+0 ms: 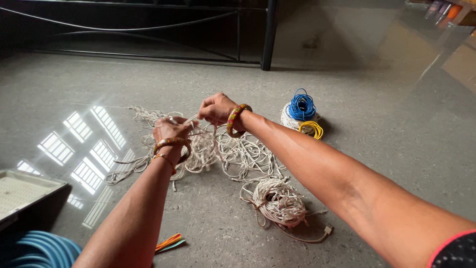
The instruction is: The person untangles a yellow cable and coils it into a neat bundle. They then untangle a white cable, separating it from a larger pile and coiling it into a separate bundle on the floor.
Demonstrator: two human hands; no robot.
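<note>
A tangle of white cords [233, 151] lies spread on the grey floor. My left hand [170, 129] grips a strand of the white cords at the left of the tangle. My right hand [215, 109] pinches another strand just to the right of it, and the cord runs taut between the two hands. Both wrists wear coloured bangles. A wound bundle of white cord [279, 201] with a small plug at its end lies nearer to me, under my right forearm.
A stack of coiled wires in blue [301, 106], yellow and white sits beyond my right hand. A black metal frame [267, 34] stands at the back. A flat panel [22, 191], a blue hose coil [39, 250] and some coloured strips [169, 242] lie at the near left.
</note>
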